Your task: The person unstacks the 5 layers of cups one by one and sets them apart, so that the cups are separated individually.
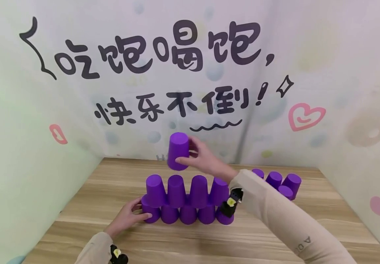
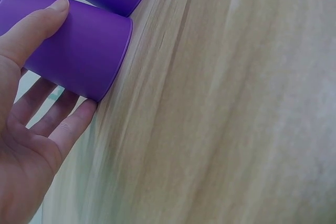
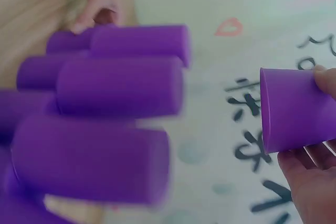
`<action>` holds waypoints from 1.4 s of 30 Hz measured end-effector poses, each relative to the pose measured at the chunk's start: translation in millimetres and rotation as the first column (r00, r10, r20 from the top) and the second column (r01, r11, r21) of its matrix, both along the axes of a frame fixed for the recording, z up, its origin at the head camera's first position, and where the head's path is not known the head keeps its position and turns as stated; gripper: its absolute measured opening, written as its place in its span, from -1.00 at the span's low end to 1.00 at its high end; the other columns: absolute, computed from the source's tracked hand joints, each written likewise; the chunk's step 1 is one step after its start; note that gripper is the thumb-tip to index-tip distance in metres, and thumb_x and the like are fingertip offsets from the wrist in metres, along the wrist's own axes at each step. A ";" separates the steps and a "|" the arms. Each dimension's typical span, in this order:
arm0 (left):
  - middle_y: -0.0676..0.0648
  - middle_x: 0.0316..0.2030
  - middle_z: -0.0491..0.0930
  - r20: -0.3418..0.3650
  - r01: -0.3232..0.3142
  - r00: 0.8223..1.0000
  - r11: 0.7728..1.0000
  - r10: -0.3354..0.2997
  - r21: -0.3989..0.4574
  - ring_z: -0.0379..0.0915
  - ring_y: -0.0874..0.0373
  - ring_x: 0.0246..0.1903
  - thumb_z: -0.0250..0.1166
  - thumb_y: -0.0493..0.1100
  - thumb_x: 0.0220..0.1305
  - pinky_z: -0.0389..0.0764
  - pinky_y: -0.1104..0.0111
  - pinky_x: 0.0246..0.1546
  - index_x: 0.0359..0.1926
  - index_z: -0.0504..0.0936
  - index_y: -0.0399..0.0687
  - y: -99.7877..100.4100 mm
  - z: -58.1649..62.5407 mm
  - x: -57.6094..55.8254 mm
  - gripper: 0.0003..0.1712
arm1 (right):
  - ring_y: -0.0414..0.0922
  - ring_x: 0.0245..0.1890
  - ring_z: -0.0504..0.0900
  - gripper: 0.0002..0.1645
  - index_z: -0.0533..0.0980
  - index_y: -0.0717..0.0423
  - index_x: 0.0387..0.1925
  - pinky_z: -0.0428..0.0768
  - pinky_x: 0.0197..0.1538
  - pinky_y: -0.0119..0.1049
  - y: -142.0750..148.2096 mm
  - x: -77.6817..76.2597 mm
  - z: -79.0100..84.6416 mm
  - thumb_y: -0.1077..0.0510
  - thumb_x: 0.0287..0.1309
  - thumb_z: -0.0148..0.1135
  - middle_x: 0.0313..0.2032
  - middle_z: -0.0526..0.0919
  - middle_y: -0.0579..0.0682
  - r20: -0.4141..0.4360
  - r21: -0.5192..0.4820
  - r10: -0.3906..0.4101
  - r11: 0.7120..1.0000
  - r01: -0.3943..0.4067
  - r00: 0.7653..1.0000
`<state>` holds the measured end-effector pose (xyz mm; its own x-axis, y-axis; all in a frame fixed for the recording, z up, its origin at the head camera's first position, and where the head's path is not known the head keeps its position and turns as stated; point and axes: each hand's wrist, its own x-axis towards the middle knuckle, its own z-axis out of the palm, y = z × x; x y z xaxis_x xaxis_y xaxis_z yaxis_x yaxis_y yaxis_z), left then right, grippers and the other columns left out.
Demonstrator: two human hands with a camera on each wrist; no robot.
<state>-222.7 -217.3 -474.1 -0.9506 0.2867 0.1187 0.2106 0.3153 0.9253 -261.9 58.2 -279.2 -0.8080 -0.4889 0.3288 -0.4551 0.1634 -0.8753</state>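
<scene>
My right hand [image 1: 206, 158] holds a purple cup [image 1: 177, 153] upside down, thumb on the near side and fingers at its right and back. The cup hangs in the air above a two-row stack of upturned purple cups. Four-sided contact is not visible, but in the right wrist view its open rim [image 3: 265, 111] faces the stack side. At the stack's left end, my left hand [image 1: 126, 219] grips the end cup of the bottom row [image 2: 86, 51], its thumb across the front and fingers around the outer side. Upper-row cups [image 1: 176, 191] straddle the lower ones.
Several more upturned purple cups [image 1: 273, 178] stand at the right rear of the wooden table [image 1: 94, 183], partly behind my right sleeve [image 1: 275, 209]. A printed backdrop [image 1: 137, 22] with black lettering rises behind the table, and pale walls flank both sides.
</scene>
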 end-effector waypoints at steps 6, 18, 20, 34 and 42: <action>-0.37 0.05 0.35 0.028 -0.009 1.000 1.000 0.009 -0.001 0.32 -0.24 0.00 0.37 -0.21 -0.04 0.43 0.13 0.00 0.18 0.23 -0.39 1.0 1.3 1.8 -0.22 | 0.05 0.01 0.43 -0.26 0.19 0.24 0.15 0.42 0.08 -0.20 52.4 2.7 24.9 0.31 -0.08 0.29 0.02 0.40 0.18 -0.042 -0.037 -0.073 0.997 0.071 0.996; -0.33 0.06 0.35 0.071 -0.067 0.995 0.998 0.069 -0.021 0.31 -0.21 0.02 0.39 -0.18 -0.08 0.43 0.14 0.00 0.18 0.25 -0.34 -1.5 -0.5 4.3 -0.20 | -0.36 -0.13 0.43 -0.29 0.16 0.25 0.16 0.45 -0.07 -0.58 197.2 16.2 -6.3 0.12 0.03 0.25 -0.08 0.45 0.08 -0.173 0.108 -0.451 0.875 0.472 0.875; -0.33 0.06 0.35 0.065 -0.060 0.996 0.998 0.061 -0.025 0.32 -0.21 0.02 0.38 -0.18 -0.07 0.43 0.14 0.01 0.18 0.25 -0.35 -1.5 -0.2 4.5 -0.21 | -0.44 -0.15 0.40 -0.30 0.15 0.24 0.16 0.44 -0.11 -0.66 220.3 20.7 -20.3 0.12 0.04 0.23 -0.10 0.44 -0.05 -0.178 0.124 -0.495 0.846 0.518 0.851; -0.36 0.06 0.34 0.054 -0.041 0.998 0.999 0.042 -0.014 0.31 -0.23 0.01 0.37 -0.21 -0.05 0.45 0.18 -0.01 0.18 0.24 -0.38 -0.3 0.7 3.8 -0.22 | -0.09 0.04 0.39 -0.24 0.08 0.13 0.24 0.49 -0.09 -0.45 344.5 19.6 -158.9 -0.02 0.10 0.16 0.04 0.35 0.19 -0.012 0.165 -0.736 0.666 0.728 0.676; -0.35 0.07 0.33 0.061 -0.049 0.997 0.999 0.051 -0.024 0.31 -0.22 0.02 0.37 -0.19 -0.05 0.42 0.14 0.01 0.18 0.24 -0.36 2.6 3.1 1.0 -0.21 | 0.14 -0.01 0.38 -0.03 -0.05 0.51 0.19 0.48 -0.02 -0.35 356.0 21.1 -204.2 -0.07 0.05 0.19 0.06 0.19 0.53 0.006 0.270 -0.766 0.621 0.736 0.643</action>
<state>-221.7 -214.7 -471.1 -0.9692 0.2404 0.0535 0.1367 0.3445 0.9288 -240.9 414.2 -483.4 -0.9489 0.2596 0.1795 0.0118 0.5975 -0.8018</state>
